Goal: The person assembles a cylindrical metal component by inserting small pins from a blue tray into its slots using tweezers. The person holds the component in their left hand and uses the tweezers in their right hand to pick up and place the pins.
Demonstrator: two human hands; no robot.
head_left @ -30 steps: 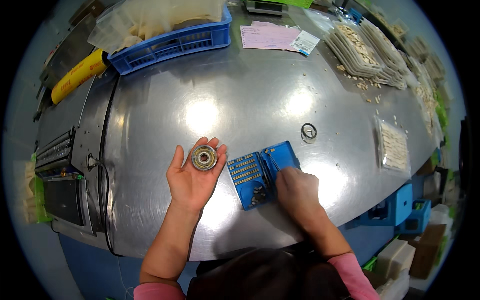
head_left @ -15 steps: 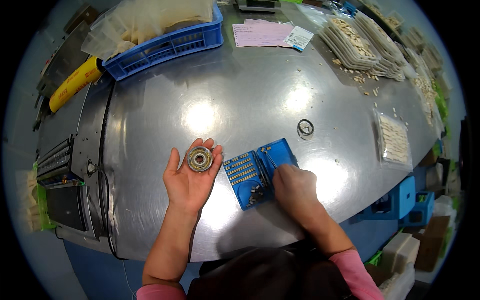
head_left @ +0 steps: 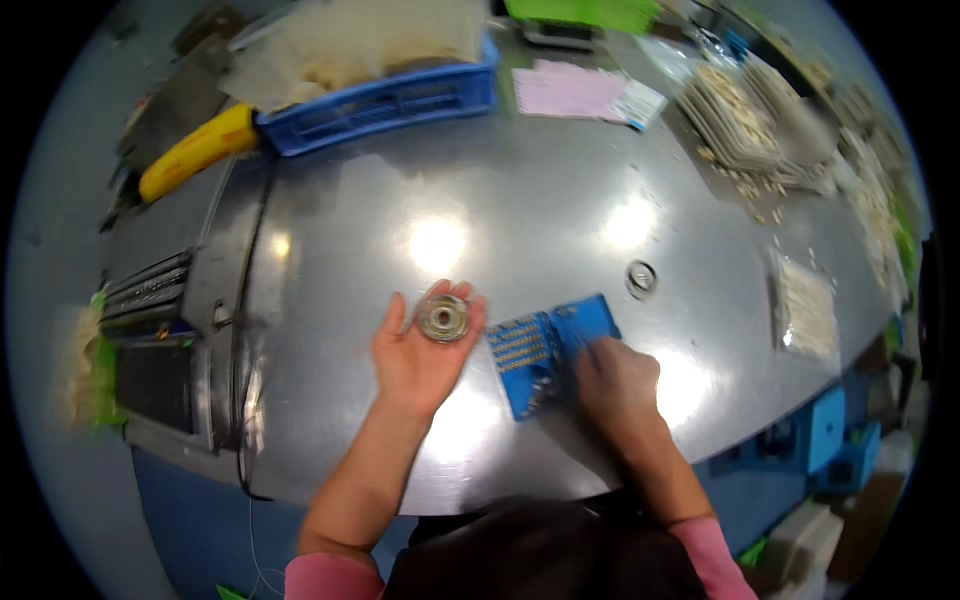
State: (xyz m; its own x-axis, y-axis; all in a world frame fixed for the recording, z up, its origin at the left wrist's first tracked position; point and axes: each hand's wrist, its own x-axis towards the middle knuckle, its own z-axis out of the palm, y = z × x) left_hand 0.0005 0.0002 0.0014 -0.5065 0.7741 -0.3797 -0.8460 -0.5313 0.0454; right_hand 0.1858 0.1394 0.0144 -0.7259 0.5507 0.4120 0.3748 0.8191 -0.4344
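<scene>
My left hand (head_left: 410, 375) is palm up with its fingers stretched out. A round metal bearing (head_left: 444, 318) with a hole in its middle lies on those fingers. To its right, a blue hinged case (head_left: 590, 318) stands open on the metal table. Rows of small metal pieces (head_left: 518, 345) fill one half, with loose ones (head_left: 540, 392) below them. My right hand (head_left: 618, 388) is closed over the case's right half, hiding part of it. It pinches a thin metal tool, plain earlier but blurred now; the tool's exact kind cannot be told.
A black ring (head_left: 641, 279) lies beyond the case. At the back are a blue crate (head_left: 380, 110), pink papers (head_left: 568, 92) and stacked trays (head_left: 728, 130) with scattered pale pieces. A filled clear bag (head_left: 806, 312) lies right; a black machine (head_left: 155, 385) stands left.
The whole view has shifted, so the table and both hands appear farther right, and the picture is more blurred. The bearing stays on my left fingers; my right hand remains over the case.
</scene>
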